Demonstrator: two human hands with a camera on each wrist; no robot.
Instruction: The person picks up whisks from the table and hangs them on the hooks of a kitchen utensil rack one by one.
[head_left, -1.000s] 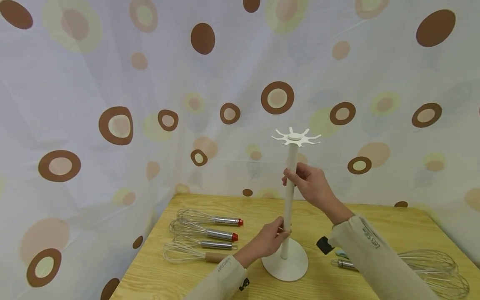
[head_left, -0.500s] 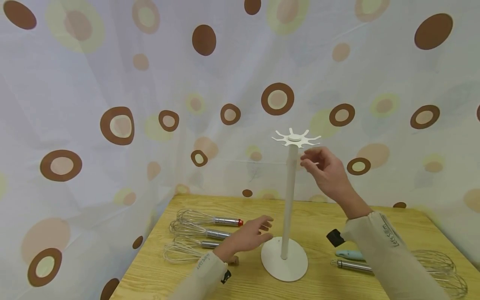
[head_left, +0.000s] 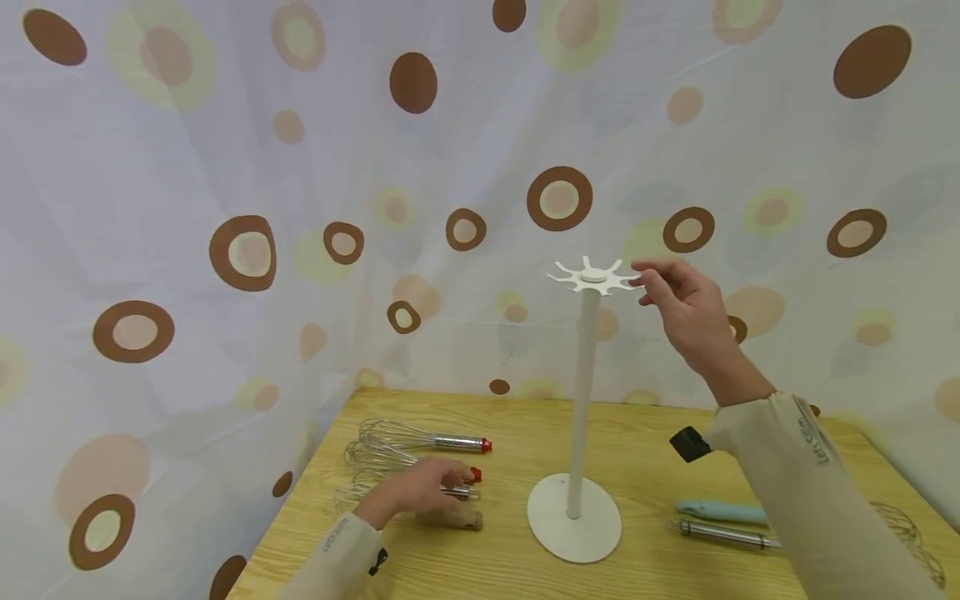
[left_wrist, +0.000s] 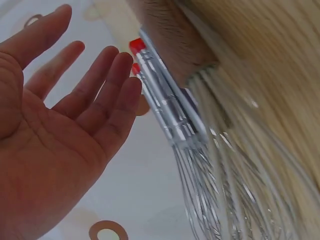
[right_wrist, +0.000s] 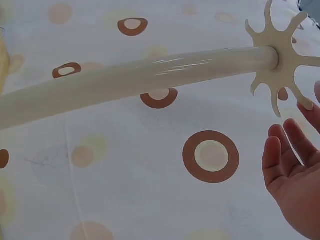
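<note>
A white stand (head_left: 583,400) with a round base and a ring of curved hooks (head_left: 594,278) on top stands upright on the table. My right hand (head_left: 690,312) is raised at the hooks' right side, fingers loosely bent. In the right wrist view one fingertip is at a hook's tip, seemingly touching it. My left hand (head_left: 416,492) hovers over the whisks on the left, palm empty in the left wrist view. Closest to it lies a whisk with a wooden handle (head_left: 453,517). Behind are metal-handled whisks, one with a red-ended handle (head_left: 461,442).
To the right of the stand lie a whisk with a light blue handle (head_left: 722,511) and one with a metal handle (head_left: 723,534), partly covered by my right sleeve. A spotted curtain (head_left: 480,125) hangs behind and left of the wooden table (head_left: 517,575).
Both hands have let go of the stand's pole. The right hand has risen to the hooks; the left has moved left over the whisks. The stand stays in place.
</note>
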